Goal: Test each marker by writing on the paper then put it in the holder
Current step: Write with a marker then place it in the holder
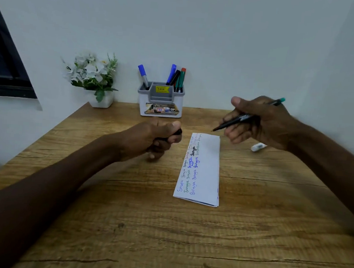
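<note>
Hands: left hand (150,138) is curled tight round a small black object (178,134), mostly hidden in the fist; right hand (258,122) grips a slim black marker with a teal end (244,117), its bare tip pointing down-left just above the paper's far edge.
Table: brown wood-grain table (164,237) beneath both hands.
Paper: folded white paper strip (205,173) with coloured handwriting, lying between the hands, nearer the right.
Holder: white-and-grey plastic holder (160,109) beyond the left hand, with blue, black, green and red markers (173,77) standing in it.
Plant: white flowers in a white pot (92,73), beyond and left of the left hand.
Cylinder: small white cylinder (258,147) on the table just beneath the right hand.
</note>
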A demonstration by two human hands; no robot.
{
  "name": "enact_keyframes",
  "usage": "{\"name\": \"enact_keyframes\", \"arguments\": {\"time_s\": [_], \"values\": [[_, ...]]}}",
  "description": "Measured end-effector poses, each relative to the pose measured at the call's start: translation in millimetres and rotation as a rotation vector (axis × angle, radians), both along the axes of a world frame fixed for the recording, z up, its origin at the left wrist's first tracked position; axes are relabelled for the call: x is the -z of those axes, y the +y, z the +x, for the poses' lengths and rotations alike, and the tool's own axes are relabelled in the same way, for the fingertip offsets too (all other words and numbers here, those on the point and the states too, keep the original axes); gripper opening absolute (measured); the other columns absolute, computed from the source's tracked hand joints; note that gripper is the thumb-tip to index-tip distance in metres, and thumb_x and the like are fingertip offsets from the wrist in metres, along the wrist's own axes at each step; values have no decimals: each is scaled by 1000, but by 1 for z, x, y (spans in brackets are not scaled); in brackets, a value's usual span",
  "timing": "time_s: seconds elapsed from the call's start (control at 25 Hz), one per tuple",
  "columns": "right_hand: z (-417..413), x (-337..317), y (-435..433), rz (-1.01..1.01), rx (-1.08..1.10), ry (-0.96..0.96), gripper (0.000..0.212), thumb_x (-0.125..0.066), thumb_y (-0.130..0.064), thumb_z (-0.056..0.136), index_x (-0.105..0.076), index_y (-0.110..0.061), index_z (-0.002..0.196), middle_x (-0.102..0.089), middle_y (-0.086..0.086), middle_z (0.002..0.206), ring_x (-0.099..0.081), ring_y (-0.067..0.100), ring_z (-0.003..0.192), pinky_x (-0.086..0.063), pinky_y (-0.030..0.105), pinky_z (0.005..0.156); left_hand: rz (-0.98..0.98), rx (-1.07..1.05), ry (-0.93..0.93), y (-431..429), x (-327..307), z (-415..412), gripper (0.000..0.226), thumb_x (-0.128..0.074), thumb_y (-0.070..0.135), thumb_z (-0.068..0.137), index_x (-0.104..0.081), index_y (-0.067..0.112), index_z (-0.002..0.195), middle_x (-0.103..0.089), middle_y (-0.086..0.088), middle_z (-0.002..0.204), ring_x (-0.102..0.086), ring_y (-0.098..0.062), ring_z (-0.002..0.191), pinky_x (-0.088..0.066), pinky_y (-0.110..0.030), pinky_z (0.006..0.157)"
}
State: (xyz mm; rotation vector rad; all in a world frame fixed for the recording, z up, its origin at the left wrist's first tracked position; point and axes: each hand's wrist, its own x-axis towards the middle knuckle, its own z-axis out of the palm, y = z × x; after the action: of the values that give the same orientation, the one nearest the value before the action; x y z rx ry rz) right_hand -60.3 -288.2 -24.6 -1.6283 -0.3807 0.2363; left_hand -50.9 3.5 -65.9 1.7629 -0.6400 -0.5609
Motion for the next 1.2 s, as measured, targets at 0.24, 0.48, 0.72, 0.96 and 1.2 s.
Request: {"name": "enact_keyframes", "arguments": {"time_s": [0.24, 0.48, 0.72, 0.96, 1.2], "values": [[-18, 32, 7, -60, -36, 7, 27, -76, -9, 81, -73, 10, 100, -73, 18, 79, -72, 18, 62, -62, 28, 60, 247, 100, -512, -17, 7, -13, 27, -82, 30, 86, -63, 11, 83, -50, -1, 73, -52, -17, 68, -38, -24, 64], [-37, 54, 29, -212, -63, -133, 7, -65, 14, 84, -69, 10, 80, -67, 21, 64, -59, 18, 39, -52, 26, 45, 378, 117, -570, -12, 9, -7, 54, -89, 33, 74, -66, -3, 107, -51, 21, 72, -52, 6, 65, -37, -9, 59], [-52, 51, 39, -327, -54, -281, 6, -72, 7, 86, -72, 5, 80, -72, 10, 61, -64, 18, 42, -53, 27, 45, 336, 74, -558, -10, 13, 0, 65, -89, 46, 68, -66, -2, 106, -44, 17, 70, -46, 1, 64, -37, -9, 60], [-54, 51, 40, -396, -83, -292, 7, -73, 3, 87, -74, 0, 81, -73, 2, 60, -65, 12, 43, -52, 22, 46, 343, 95, -543, -10, 15, 3, 65, -89, 37, 70, -62, -10, 107, -56, 30, 70, -53, 9, 68, -37, -6, 61], [-56, 50, 40, -408, -107, -301, 6, -74, 3, 88, -74, 1, 82, -72, 0, 59, -65, 11, 44, -52, 21, 47, 332, 90, -530, -11, 13, 1, 69, -86, 42, 67, -63, -9, 107, -56, 30, 70, -53, 8, 68, -38, -7, 62]]}}
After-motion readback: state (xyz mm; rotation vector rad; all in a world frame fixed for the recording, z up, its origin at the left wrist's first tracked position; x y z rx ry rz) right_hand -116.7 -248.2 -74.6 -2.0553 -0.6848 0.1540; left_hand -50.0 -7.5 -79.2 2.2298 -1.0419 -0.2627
